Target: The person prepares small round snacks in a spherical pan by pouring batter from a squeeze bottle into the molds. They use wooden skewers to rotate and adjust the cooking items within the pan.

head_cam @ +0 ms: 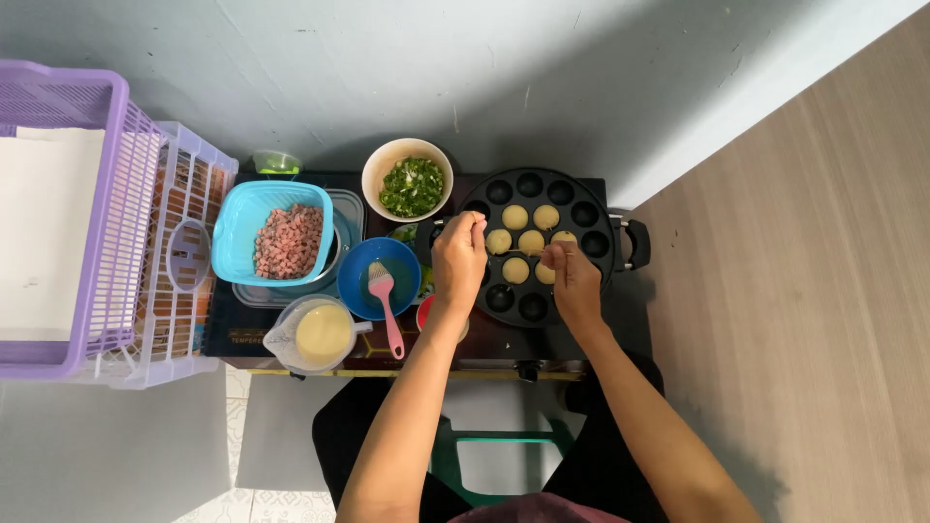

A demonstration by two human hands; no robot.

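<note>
A round black pan (591, 199) with many half-round wells sits on a small burner. Several wells near its middle hold pale yellow batter balls (515, 217). My left hand (458, 260) hovers over the pan's left side with fingers pinched shut on a thin skewer, its tip hard to see. My right hand (573, 281) is over the pan's near middle, gripping a thin wooden skewer (528, 253) that points left toward a ball.
Left of the pan stand a white bowl of chopped greens (408, 179), a blue bowl with a pink brush (380, 279), a teal basket of diced pink meat (274, 233) and a batter jug (315, 334). Purple baskets (92, 223) stand far left. Wood floor lies right.
</note>
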